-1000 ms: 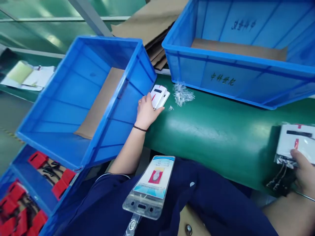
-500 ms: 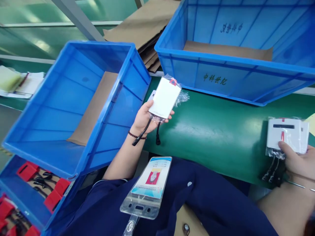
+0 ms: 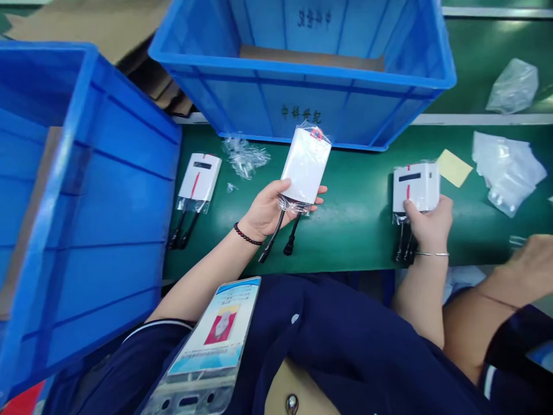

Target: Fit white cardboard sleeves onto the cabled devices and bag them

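My left hand (image 3: pixel 268 210) is closed on a white bagged device (image 3: pixel 305 164), held above the green belt with its plain back facing me and two black cables hanging below. My right hand (image 3: pixel 427 222) grips the lower end of a second white bagged device (image 3: pixel 415 185) that rests on the belt, its black cables under my palm. A third white device (image 3: pixel 200 176) with a red stripe lies on the belt to the left, beside the blue crate.
A big blue crate (image 3: pixel 78 190) stands at the left and another blue crate (image 3: pixel 302 75) at the back, cardboard inside. Crumpled plastic (image 3: pixel 246 155) lies on the belt (image 3: pixel 354 230). Plastic bags (image 3: pixel 507 167) and a yellow slip (image 3: pixel 453 167) lie right. Another person's hand (image 3: pixel 531 262) shows at far right.
My left hand picked one device off the belt and lifted it, back side up. My right hand kept hold of its device on the belt. My head turned right, shifting the crates leftward in view.
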`<action>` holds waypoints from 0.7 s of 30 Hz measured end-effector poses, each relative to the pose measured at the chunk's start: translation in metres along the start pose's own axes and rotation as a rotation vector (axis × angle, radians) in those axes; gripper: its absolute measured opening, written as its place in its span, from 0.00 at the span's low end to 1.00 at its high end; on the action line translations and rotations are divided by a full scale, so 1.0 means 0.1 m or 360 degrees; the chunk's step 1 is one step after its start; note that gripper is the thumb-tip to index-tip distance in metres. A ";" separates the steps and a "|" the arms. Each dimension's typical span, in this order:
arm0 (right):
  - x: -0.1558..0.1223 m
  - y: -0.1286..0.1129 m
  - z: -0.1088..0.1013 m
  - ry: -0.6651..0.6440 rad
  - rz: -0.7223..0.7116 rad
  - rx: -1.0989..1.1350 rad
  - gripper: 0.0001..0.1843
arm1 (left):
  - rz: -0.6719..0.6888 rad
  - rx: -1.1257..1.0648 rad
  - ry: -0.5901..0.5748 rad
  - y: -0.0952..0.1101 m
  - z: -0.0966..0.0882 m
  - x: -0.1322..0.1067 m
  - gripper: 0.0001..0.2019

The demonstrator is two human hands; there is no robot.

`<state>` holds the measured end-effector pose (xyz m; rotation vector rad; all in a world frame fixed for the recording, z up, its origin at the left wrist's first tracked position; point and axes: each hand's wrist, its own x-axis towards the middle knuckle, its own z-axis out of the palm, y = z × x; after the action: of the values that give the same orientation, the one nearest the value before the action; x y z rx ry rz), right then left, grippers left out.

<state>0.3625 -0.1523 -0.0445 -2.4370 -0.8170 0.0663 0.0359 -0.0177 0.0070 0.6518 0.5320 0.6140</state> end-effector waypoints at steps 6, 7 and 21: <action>0.00 0.03 0.02 -0.0084 0.0078 0.0125 0.35 | -0.0180 0.0176 -0.0127 -0.24 0.28 0.16 0.27; 0.00 0.03 0.02 -0.0094 0.0080 0.0154 0.35 | -0.0190 0.0173 -0.0133 -0.26 0.32 0.18 0.28; -0.10 -0.08 -0.02 -0.0183 0.0080 0.0310 0.34 | -0.0266 0.0588 0.0329 -0.95 0.96 0.78 0.35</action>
<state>0.3506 -0.1534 -0.0395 -2.2857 -0.7614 0.2936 0.1837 -0.0637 -0.0139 0.8864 0.8966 0.4297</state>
